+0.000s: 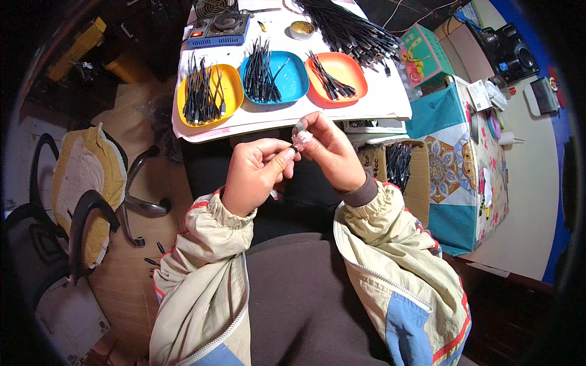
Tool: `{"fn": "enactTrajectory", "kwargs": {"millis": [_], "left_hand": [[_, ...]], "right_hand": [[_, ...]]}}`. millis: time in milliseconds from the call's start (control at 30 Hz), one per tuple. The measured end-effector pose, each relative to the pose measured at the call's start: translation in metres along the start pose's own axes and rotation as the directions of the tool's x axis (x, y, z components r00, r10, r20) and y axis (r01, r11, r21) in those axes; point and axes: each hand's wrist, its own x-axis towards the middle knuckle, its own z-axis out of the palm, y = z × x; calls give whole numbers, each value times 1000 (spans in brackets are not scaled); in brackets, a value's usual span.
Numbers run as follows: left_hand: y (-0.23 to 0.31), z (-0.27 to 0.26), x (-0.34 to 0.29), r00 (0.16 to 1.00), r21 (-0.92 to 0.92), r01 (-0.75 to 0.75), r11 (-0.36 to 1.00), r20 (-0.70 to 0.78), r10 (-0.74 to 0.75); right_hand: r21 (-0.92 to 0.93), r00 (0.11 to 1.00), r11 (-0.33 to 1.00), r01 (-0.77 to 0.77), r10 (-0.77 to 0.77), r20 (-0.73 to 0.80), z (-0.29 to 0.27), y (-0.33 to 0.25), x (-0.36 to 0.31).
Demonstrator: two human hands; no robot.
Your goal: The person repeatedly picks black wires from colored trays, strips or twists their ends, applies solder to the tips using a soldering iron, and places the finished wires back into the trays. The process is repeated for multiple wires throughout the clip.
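My left hand point(259, 171) is closed in a pinch on a small black piece point(295, 148), most of it hidden by the fingers. My right hand point(332, 152) meets it from the other side, thumb and fingers pressed around a crinkled whitish, see-through piece point(301, 138). Both hands are held together just off the table's near edge. Beyond them, bundles of short black cables lie in a yellow tray point(230, 84), a blue tray point(294, 83) and an orange tray point(354, 73).
A large heap of black cables point(348, 27) covers the table's far right, near a small bowl point(301, 30). A blue-edged burner-like device point(218, 29) stands at far left. More cables fill a cardboard box point(418, 183) below right. A chair point(88, 183) with a yellow cover stands left.
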Motion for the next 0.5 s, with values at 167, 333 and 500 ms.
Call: {"fn": "enactTrajectory", "kwargs": {"millis": [167,333,500], "left_hand": [[-3,1,0,1000,53,-13,998,-17,14],[-4,1,4,998,-59,49,997,28,-47],[8,-7,1,990,-81,118,990,81,-111]], "right_hand": [[-393,995,914,97,-99,15,-9,-18,-1],[-739,972,644,197,-226,62,-1,-10,-5],[-264,955,961,80,-150,-256,-25,-5,3]]}}
